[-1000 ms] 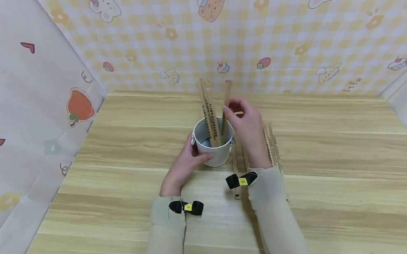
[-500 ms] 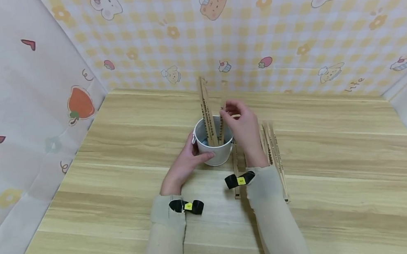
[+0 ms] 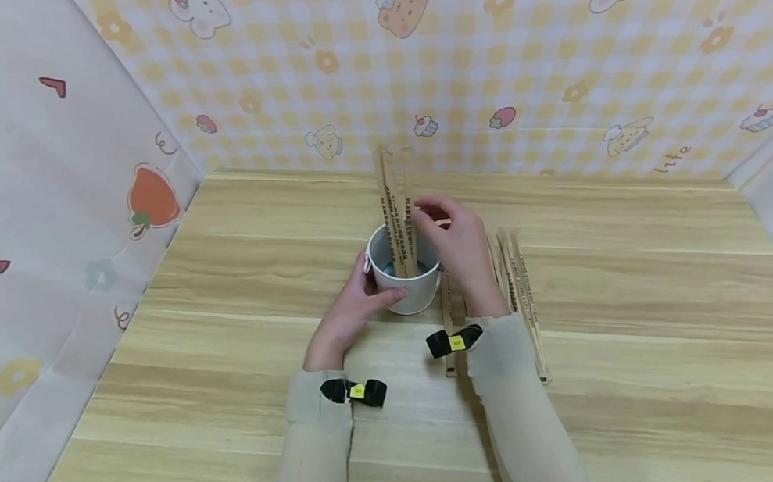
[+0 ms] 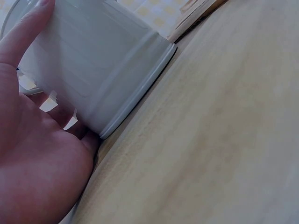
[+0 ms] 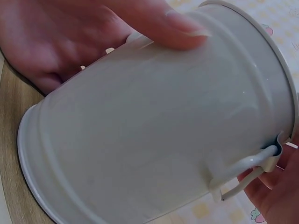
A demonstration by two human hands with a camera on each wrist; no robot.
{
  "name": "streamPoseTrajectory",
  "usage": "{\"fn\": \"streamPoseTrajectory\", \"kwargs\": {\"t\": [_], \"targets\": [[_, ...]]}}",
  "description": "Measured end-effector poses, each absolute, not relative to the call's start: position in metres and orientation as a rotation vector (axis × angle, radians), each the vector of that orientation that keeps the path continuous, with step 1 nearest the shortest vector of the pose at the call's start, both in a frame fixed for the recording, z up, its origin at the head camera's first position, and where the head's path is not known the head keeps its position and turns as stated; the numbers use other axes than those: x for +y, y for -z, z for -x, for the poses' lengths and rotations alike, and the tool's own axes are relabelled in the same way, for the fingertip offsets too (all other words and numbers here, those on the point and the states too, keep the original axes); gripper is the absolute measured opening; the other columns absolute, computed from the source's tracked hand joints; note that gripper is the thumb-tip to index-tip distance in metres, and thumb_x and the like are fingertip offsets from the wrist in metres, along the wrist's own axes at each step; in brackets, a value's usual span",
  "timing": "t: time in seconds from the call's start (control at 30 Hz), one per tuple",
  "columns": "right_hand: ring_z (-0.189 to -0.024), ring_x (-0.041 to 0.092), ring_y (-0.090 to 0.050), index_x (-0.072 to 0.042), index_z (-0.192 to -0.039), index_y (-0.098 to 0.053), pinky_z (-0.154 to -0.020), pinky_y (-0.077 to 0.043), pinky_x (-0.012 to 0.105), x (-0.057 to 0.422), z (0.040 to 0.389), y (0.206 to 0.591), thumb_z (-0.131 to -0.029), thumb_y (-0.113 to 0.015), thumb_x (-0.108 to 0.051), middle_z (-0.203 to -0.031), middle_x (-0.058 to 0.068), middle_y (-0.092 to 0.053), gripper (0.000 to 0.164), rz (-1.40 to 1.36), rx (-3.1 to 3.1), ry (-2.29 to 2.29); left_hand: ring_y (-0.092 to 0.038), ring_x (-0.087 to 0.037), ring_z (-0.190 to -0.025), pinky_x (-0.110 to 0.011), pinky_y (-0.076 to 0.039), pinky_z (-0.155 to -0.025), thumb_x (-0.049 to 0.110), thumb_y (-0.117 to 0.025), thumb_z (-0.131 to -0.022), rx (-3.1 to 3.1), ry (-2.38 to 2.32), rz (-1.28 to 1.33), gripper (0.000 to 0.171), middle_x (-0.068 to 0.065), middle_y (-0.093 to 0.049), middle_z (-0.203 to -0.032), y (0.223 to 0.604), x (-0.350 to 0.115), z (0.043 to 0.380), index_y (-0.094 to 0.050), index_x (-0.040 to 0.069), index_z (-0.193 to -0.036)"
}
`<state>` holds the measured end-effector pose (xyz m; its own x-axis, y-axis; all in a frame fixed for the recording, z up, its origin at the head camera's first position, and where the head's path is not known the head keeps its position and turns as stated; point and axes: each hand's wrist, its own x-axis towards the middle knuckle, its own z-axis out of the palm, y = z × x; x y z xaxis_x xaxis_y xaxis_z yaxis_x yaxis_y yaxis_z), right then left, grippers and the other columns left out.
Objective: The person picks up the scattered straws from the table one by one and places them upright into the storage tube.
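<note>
A small white metal bucket [image 3: 415, 298] stands on the table, and my left hand [image 3: 351, 311] grips its left side, thumb across the front. The left wrist view shows fingers wrapped behind the bucket [image 4: 98, 65], its base down at the tabletop. Several long straws [image 3: 383, 174] in printed brown paper sleeves stand upright inside, leaning close together. With thumb and fingertips my right hand [image 3: 463, 245] pinches another paper-wrapped straw [image 3: 408, 172], its lower end inside the bucket. In the right wrist view my right hand [image 5: 280, 193] shows beyond the rim, near the handle [image 5: 245, 165].
More wrapped straws [image 3: 523, 297] lie on the wooden table [image 3: 655, 370] to the right of the bucket, partly under my right forearm. One straw [image 3: 448, 329] lies just right of the bucket's base. A patterned cloth wall [image 3: 536, 45] rises behind.
My right hand has moved left with its straw, which has gone from a slant to nearly upright beside the others in the bucket. My left hand stays on the bucket.
</note>
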<state>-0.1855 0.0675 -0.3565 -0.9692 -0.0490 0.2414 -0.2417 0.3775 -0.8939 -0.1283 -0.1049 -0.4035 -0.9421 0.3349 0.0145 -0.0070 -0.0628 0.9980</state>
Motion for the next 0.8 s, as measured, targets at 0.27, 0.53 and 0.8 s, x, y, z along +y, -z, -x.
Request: {"fn": "streamPoseTrajectory", "kwargs": {"t": [0.27,0.53,0.8], "targets": [[-0.089,0.007,-0.054,-0.020,-0.105,-0.064,-0.075,-0.047,0.027,0.076,0.184,0.353,-0.086,-0.056,-0.034,-0.096,-0.007,-0.062,0.025,-0.167,-2.454,-1.655,-0.022,-0.021,-0.131,-0.034,-0.019,-0.106,0.013,-0.070,-0.076,1.992,-2.088,-0.350,0.089,-0.003,-0.022,-0.144,0.405,-0.105,0.128,-0.012,0.025,-0.143],[-0.087,0.006,-0.055,-0.020,-0.105,-0.065,-0.072,-0.046,0.027,0.093,0.181,0.352,-0.086,-0.056,-0.035,-0.094,-0.006,-0.063,0.026,-0.072,-2.455,-1.622,-0.022,-0.016,-0.130,-0.032,-0.019,-0.106,0.011,-0.070,-0.076,1.977,-2.097,-0.344,0.088,-0.002,-0.023,-0.144,0.406,-0.104,0.129,-0.013,0.024,-0.142],[-0.087,0.008,-0.055,-0.015,-0.106,-0.064,-0.073,-0.046,0.027,0.117,0.176,0.355,-0.086,-0.056,-0.034,-0.094,-0.002,-0.063,0.029,-0.044,-2.424,-1.589,-0.021,-0.017,-0.131,-0.031,-0.018,-0.106,0.011,-0.070,-0.075,1.965,-2.101,-0.333,0.089,-0.003,-0.022,-0.144,0.406,-0.104,0.129,-0.013,0.022,-0.142]]}}
